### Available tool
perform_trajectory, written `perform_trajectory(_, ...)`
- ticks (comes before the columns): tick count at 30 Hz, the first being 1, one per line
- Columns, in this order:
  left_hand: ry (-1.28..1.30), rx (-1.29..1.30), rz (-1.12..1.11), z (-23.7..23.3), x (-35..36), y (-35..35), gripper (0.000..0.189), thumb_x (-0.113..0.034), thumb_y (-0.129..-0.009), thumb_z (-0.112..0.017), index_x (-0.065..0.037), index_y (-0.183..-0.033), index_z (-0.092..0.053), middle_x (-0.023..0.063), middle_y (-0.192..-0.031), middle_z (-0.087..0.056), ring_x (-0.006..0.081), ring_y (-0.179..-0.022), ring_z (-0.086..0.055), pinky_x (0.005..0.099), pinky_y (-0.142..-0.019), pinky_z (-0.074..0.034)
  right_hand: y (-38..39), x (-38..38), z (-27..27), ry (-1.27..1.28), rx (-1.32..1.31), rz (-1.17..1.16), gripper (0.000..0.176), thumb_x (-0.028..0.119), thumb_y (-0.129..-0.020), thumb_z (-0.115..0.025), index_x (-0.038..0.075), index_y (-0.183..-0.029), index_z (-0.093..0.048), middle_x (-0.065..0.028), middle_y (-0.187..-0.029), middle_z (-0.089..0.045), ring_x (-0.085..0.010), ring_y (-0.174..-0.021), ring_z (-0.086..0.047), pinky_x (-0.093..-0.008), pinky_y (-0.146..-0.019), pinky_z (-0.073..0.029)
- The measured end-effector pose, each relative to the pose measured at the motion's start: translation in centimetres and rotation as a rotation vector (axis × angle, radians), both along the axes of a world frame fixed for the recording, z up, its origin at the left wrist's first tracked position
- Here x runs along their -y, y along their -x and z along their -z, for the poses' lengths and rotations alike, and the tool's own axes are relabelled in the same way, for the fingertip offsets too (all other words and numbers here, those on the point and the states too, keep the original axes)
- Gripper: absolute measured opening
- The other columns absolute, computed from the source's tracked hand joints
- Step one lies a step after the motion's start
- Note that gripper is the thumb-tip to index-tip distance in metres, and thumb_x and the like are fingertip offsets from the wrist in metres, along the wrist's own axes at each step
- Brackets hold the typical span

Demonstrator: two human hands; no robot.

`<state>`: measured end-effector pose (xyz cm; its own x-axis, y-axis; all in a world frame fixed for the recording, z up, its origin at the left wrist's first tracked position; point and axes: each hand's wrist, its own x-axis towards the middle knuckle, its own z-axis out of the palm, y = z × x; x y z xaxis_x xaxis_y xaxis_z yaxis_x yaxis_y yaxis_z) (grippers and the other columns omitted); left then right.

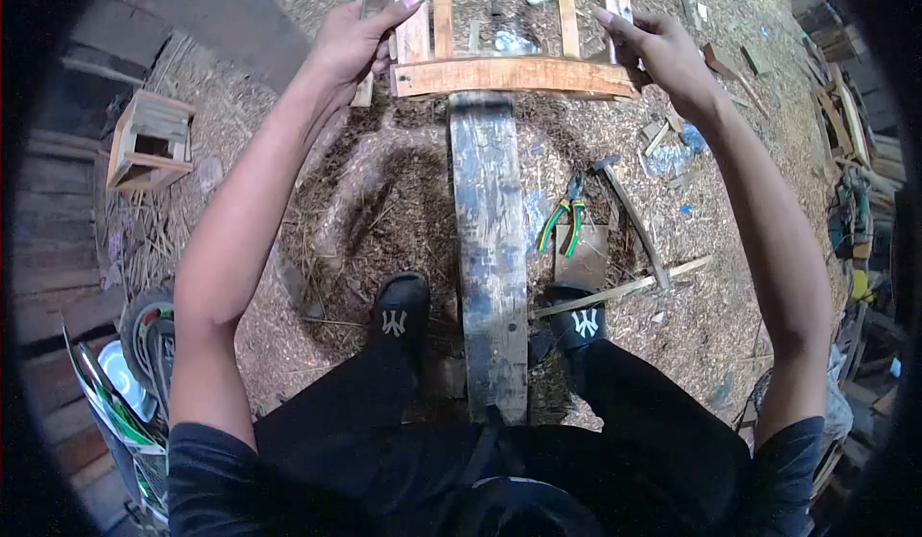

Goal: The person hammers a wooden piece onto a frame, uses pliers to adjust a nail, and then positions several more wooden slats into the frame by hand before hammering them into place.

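A wooden slatted frame (514,74) is held out at arm's length, its near crosspiece just beyond the far end of a worn plank (490,249). My left hand (351,47) grips the frame's left side, thumb on top of the outer slat. On the opposite side, my right hand (663,52) is closed round the right rail, thumb up. Both hands' lower fingers are partly hidden. The frame's far end runs out of view at the top. Pliers with green and yellow handles (569,220) and a hammer (634,215) lie on the ground right of the plank.
Wood shavings cover the ground. A thin wooden strip (624,285) lies across the right foot's sandal (574,321). A small wooden box (154,141) stands at left. Scrap wood (840,119) is piled at the right edge, and a crumpled plastic bag (672,158) lies nearer in.
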<state>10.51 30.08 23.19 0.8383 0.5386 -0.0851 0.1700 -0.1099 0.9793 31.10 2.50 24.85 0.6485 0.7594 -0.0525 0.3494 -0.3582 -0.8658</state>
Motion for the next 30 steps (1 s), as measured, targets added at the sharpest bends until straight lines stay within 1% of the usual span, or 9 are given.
perform_trajectory(5, 0.048, -0.134, 0.004, -1.5, 0.4, 1.9, 0.039, -0.036, -0.095, -0.071, 0.001, -0.106, -0.064, 0.0004, -0.068, -0.063, 0.002, -0.044, -0.045, 0.0163, -0.035, -0.037, 1.5, 0.7, -0.5, 0.145, -0.073, 0.059, 0.045, 0.048, -0.097, -0.066, 0.009, -0.076, -0.06, 0.0029, -0.066, -0.05, -0.0067, -0.058, -0.044, -0.0256, -0.051, -0.031)
perform_trajectory(8, 0.088, -0.254, 0.013, 0.7, 0.1, 2.8, 0.038, -0.035, -0.098, -0.067, 0.002, -0.11, -0.064, -0.0025, -0.069, -0.063, -0.0001, -0.047, -0.045, 0.016, -0.04, -0.041, 2.6, 0.3, 1.8, 0.225, -0.254, 0.103, 0.049, 0.052, -0.095, -0.066, 0.006, -0.079, -0.063, 0.0005, -0.068, -0.052, -0.011, -0.062, -0.053, -0.0293, -0.055, -0.046)
perform_trajectory(9, 0.086, -0.264, 0.022, 0.5, 0.2, 3.0, 0.041, -0.033, -0.099, -0.065, 0.004, -0.116, -0.062, 0.0018, -0.08, -0.068, 0.0041, -0.058, -0.057, 0.0188, -0.052, -0.051, 2.8, -0.1, 1.7, 0.227, -0.235, 0.096, 0.049, 0.053, -0.095, -0.066, 0.006, -0.08, -0.063, 0.0007, -0.067, -0.052, -0.0106, -0.058, -0.052, -0.0285, -0.053, -0.045)
perform_trajectory(13, 0.165, -0.203, -0.119, 1.0, 1.0, 3.1, 0.035, -0.022, -0.101, -0.063, 0.007, -0.12, -0.06, 0.0034, -0.081, -0.066, 0.0037, -0.054, -0.053, 0.0171, -0.043, -0.041, 2.2, -1.1, 1.8, 0.278, -0.181, 0.09, 0.051, 0.056, -0.095, -0.065, 0.007, -0.079, -0.064, 0.0011, -0.065, -0.052, -0.0097, -0.05, -0.047, -0.0265, -0.047, -0.04)
perform_trajectory(15, 0.191, -0.238, 0.057, 1.7, 0.0, 3.8, 0.05, -0.031, -0.099, -0.065, 0.008, -0.13, -0.054, 0.013, -0.113, -0.069, 0.0183, -0.094, -0.07, 0.0292, -0.076, -0.06, 2.2, -1.2, 1.6, 0.27, -0.167, 0.107, 0.052, 0.057, -0.094, -0.066, 0.007, -0.079, -0.064, 0.0013, -0.065, -0.052, -0.0097, -0.051, -0.048, -0.0269, -0.047, -0.04)
perform_trajectory(21, 0.167, -0.284, 0.074, 1.5, 0.2, 4.6, 0.044, -0.027, -0.098, -0.066, 0.005, -0.126, -0.056, 0.008, -0.105, -0.069, 0.0097, -0.086, -0.067, 0.0219, -0.065, -0.055, 1.6, -1.1, 1.1, 0.315, -0.176, 0.026, 0.056, 0.06, -0.095, -0.062, 0.005, -0.088, -0.067, 0.0007, -0.071, -0.052, -0.0116, -0.059, -0.049, -0.0289, -0.052, -0.043)
perform_trajectory(24, 0.249, -0.194, 0.077, 2.4, -0.7, 4.1, 0.043, -0.025, -0.098, -0.066, 0.006, -0.125, -0.057, 0.0081, -0.104, -0.069, 0.0106, -0.084, -0.067, 0.0235, -0.066, -0.054, 2.7, -0.4, 0.6, 0.239, -0.242, -0.031, 0.052, 0.051, -0.099, -0.061, -0.001, -0.1, -0.066, -0.0065, -0.083, -0.062, -0.0167, -0.074, -0.063, -0.0365, -0.067, -0.061)
perform_trajectory(26, 0.238, -0.202, 0.113, 2.4, -1.5, 3.8, 0.044, -0.026, -0.097, -0.067, 0.005, -0.126, -0.056, 0.0077, -0.103, -0.068, 0.0115, -0.082, -0.066, 0.0253, -0.068, -0.053, 3.7, -0.1, 0.2, 0.228, -0.29, -0.007, 0.048, 0.045, -0.102, -0.058, -0.002, -0.109, -0.065, -0.0088, -0.088, -0.065, -0.0183, -0.08, -0.066, -0.0375, -0.071, -0.062)
perform_trajectory(30, 0.276, -0.191, 0.124, 1.4, -0.8, 4.4, 0.043, -0.026, -0.097, -0.068, 0.002, -0.128, -0.054, 0.0034, -0.096, -0.066, 0.0061, -0.07, -0.061, 0.0207, -0.053, -0.049, 4.3, -0.8, -0.5, 0.293, -0.269, 0.061, 0.048, 0.045, -0.102, -0.058, -0.002, -0.104, -0.065, -0.0087, -0.088, -0.065, -0.019, -0.078, -0.066, -0.0378, -0.069, -0.063)
